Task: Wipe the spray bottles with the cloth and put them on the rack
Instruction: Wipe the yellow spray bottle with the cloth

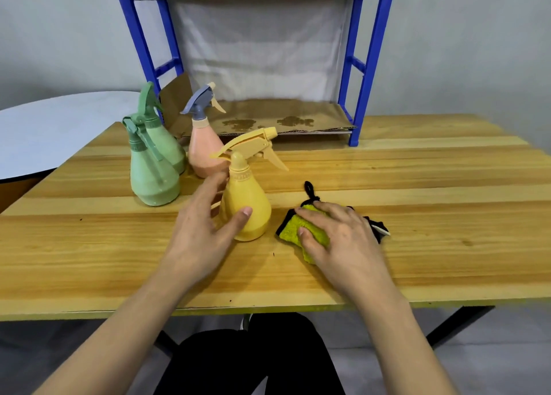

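Progress: early. All four bottles stand on the light wooden plank table (417, 186); none on the rack, none visibly wiped, as far as I can judge.
Left hand (205, 233): my thumb lies on the front of the yellow plastic pear-shaped spray bottle (246, 206), fingers spread behind its left side. Cupping it loosely, no firm clench. Bottle upright on the table.
Right hand (337, 236): fingers curled down onto the yellow-green microfibre cloth with black edging (293, 230), gripping it. Cloth lies on the table, at 3 o'clock of the yellow bottle, just beside it, not touching.
Queue: pink bottle with grey-blue trigger head (204, 153) at 11 o'clock of the yellow one; two pale green spray bottles (153, 174) at 9–10 o'clock, close together.
Rack: blue metal-framed rack (363, 75) at 12 o'clock, far table edge. Lower shelf lined with stained brown cardboard (283, 117), no bottle on it.
Left to do: lift cloth, wipe yellow, shelve it, repeat for three more.
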A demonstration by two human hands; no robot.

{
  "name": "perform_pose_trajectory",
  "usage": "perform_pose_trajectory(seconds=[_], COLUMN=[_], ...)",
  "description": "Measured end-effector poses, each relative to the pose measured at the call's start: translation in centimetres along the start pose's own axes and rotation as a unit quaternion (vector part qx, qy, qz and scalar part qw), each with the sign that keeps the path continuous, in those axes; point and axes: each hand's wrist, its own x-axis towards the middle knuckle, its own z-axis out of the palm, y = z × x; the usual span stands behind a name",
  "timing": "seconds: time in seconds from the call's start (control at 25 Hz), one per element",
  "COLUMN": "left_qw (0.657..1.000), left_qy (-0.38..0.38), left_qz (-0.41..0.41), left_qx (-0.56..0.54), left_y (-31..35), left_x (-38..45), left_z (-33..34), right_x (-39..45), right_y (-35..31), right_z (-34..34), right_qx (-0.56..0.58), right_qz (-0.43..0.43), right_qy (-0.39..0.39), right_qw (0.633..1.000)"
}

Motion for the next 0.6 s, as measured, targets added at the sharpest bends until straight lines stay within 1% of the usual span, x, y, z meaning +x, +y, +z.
perform_pose_trajectory(seconds=[0.2, 0.28, 0.32, 0.4, 0.6], left_qw=[1.0, 1.0, 1.0, 1.0, 1.0], left_qy=[0.003, 0.007, 0.006, 0.003, -0.014], left_qz=[0.009, -0.002, -0.007, -0.007, -0.004], left_qx=[-0.001, 0.003, 0.003, 0.001, -0.02], left_y=[2.3, 3.0, 3.5, 4.5, 6.8], left_x=[4.9, 7.1, 8.2, 10.2, 15.1], left_z=[4.7, 6.9, 8.1, 10.5, 16.2], right_x=[-0.4, -0.3, -0.2, 0.0, 0.4], right_y=[2.4, 3.7, 4.1, 4.3, 4.5], right_z=[0.0, -0.5, -0.7, -1.0, -0.8], right_qx=[0.004, 0.005, -0.002, -0.015, -0.023], right_qz=[0.066, 0.101, 0.116, 0.128, 0.122], right_qy=[0.077, 0.12, 0.129, 0.126, 0.108], right_qw=[0.995, 0.988, 0.985, 0.984, 0.986])
